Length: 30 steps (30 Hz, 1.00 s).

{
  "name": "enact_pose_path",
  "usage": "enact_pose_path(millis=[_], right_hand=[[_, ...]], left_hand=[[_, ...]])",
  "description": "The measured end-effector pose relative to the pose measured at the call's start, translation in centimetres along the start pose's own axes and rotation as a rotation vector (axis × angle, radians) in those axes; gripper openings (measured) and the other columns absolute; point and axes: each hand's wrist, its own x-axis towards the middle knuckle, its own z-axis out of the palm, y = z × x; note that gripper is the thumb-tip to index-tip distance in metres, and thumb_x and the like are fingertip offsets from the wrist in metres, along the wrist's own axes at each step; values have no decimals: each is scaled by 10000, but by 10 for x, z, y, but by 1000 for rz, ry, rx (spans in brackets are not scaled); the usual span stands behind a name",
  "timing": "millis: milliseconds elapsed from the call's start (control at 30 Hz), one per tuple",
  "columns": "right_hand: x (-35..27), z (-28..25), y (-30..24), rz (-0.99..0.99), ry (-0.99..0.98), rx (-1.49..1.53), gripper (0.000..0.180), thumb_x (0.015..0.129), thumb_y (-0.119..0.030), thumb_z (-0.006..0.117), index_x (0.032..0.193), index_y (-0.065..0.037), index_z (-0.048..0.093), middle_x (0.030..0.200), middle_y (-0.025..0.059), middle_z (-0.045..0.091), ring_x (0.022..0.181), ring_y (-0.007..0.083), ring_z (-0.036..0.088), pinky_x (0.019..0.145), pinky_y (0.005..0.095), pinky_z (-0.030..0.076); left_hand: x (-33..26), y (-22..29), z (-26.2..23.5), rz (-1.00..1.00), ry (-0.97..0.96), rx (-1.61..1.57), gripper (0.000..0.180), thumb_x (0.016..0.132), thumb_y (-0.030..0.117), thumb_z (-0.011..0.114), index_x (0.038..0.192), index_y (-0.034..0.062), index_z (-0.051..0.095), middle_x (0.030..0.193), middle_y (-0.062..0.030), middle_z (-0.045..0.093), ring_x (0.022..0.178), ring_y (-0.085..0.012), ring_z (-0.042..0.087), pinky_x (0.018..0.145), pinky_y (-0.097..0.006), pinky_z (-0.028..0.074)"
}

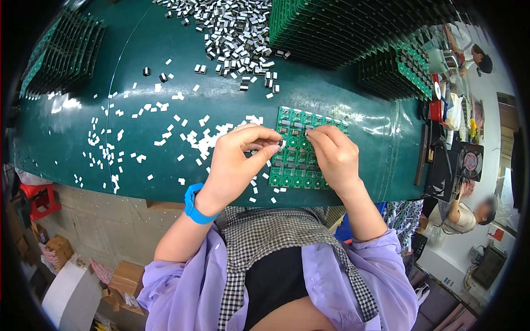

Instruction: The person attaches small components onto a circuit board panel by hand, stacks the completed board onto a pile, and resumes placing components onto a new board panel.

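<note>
A green circuit board panel point(298, 181) lies on the table in front of me, with rows of round marks and small parts on it. My left hand point(237, 154), a blue band on its wrist, is closed over the panel's left side. Thumb and forefinger pinch a small dark component point(281, 143). Over the panel's upper right part, my right hand point(335, 159) is closed too, its fingertips together close to the board. What those fingertips hold, if anything, is too small to make out. Loose white paper bits point(204, 140) lie left of the panel.
A heap of small black-and-white blocks point(237, 38) covers the table's far middle. Tall rows of stacked circuit boards point(342, 33) stand at the far right, another stack point(66, 55) at the far left. A fan point(470, 161) and two other people are off to the right.
</note>
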Motion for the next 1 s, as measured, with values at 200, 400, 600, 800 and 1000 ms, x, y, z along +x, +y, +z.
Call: enact_pose_path(millis=[200,400,600,800,1000], right_hand=[[1,-3,1,-14,-22,10,194,692,20,654,875,-44,660,835,54,620,708,219,638,598,312,527],[0,-4,1,-42,-48,-26,232,673,24,645,893,-47,669,824,53,620,712,217,639,607,315,530],[-5,2,4,-23,-6,3,186,698,7,651,871,-60,673,798,41,619,701,205,633,578,306,521],[-1,-1,1,1,-23,24,112,751,-25,654,857,-60,667,788,44,618,688,206,631,566,305,517],[-5,-22,-15,130,-28,124,205,752,-48,701,954,-50,667,846,69,645,730,199,653,605,286,532]], left_hand=[[-6,-11,8,-16,-3,-48,160,805,-46,629,964,-44,651,922,-80,610,847,-137,617,789,-251,516],[-6,-14,7,-26,24,-30,166,802,-39,638,967,-47,651,919,-74,628,858,-132,620,780,-251,517],[-9,-15,18,-40,55,-179,186,801,-48,646,987,-48,629,931,-71,640,852,-124,624,779,-244,519],[-12,-15,22,-17,55,-120,181,796,-61,650,973,-47,619,935,-71,639,850,-122,625,775,-241,522],[-20,-14,26,12,64,-141,182,799,-61,647,979,-53,616,945,-84,634,867,-136,625,784,-262,526]])
